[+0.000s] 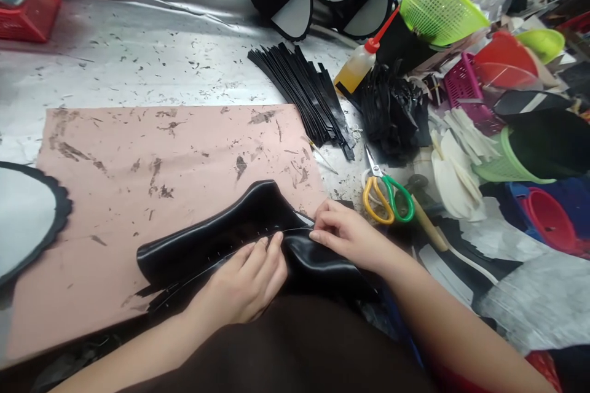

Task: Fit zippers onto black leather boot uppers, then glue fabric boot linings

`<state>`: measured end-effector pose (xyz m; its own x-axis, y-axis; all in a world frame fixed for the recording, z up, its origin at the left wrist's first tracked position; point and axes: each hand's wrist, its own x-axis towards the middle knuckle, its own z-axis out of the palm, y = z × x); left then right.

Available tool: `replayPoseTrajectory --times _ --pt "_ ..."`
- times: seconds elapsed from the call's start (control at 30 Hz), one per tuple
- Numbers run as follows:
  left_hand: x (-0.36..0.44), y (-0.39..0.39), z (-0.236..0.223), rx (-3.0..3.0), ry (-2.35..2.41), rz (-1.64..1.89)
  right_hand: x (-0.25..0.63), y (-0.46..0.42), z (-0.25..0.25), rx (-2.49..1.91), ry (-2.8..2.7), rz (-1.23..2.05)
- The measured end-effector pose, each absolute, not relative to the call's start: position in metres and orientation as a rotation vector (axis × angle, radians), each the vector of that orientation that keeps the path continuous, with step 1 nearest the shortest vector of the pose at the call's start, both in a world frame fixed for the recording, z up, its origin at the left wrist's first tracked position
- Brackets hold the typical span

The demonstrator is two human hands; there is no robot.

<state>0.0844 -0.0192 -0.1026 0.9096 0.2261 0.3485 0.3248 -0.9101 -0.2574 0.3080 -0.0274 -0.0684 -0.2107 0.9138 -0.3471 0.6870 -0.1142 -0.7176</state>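
Note:
A glossy black leather piece (216, 239) lies folded on a stained pink mat (152, 172) near the table's front edge. My left hand (244, 282) rests on the piece with fingers together, pressing its fold down. My right hand (343, 230) pinches the same fold just to the right, fingertips close to those of the left hand. A thin light line, perhaps a thread or edge, runs along the fold between both hands.
A bundle of black strips (304, 92) and a glue bottle with a red nozzle (362, 61) lie behind the mat. Scissors with yellow and green handles (387, 196) sit to the right. Coloured baskets (437, 6) and scraps crowd the right side. A red basket (27, 0) stands far left.

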Motion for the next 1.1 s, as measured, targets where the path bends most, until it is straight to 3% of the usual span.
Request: replayPoseTrajectory --times 0.43,0.8,1.1 --pt "0.084 -0.018 -0.102 -2.772 -0.399 -0.485 0.303 -0.010 -0.059 -1.971 -2.272 1.081" --pt "0.083 -0.021 -0.103 -2.806 -0.416 -0.443 0.295 0.017 -0.068 -2.165 -2.466 0.756" --pt "0.066 -0.020 -0.102 -2.881 -0.425 -0.645 0.316 0.023 -0.072 -2.122 -2.246 0.788"
